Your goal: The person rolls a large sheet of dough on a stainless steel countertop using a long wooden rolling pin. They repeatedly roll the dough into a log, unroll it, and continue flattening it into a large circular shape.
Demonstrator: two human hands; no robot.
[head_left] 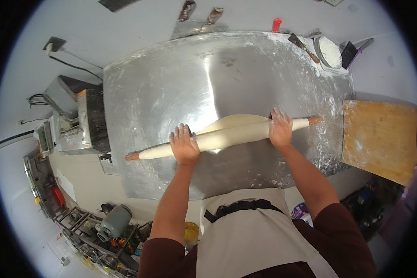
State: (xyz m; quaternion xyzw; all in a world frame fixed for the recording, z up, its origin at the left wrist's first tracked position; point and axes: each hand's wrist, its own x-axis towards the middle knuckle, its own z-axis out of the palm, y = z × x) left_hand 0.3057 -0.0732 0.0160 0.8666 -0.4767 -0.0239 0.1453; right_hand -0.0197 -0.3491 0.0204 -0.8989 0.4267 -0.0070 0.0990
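Observation:
A long wooden rolling pin point(315, 120) lies aslant on the stainless steel table point(236, 166), its brown ends sticking out. A sheet of pale dough point(232, 136) is wrapped around most of the pin. On the far side, a loose curved flap of dough point(234, 121) spreads flat on the metal. My left hand point(185, 146) rests palm down on the roll, left of its middle, with fingers stretched over it. Near the right end, my right hand point(280, 128) presses on the roll the same way. Both hands hide the dough under them.
A bowl of white flour point(329, 52) stands at the far right corner beside a scraper point(304, 48) and a black brush point(350, 55). A wooden board point(379, 139) adjoins the right edge. At left is a metal machine point(93, 121); a gas cylinder point(115, 222) stands below.

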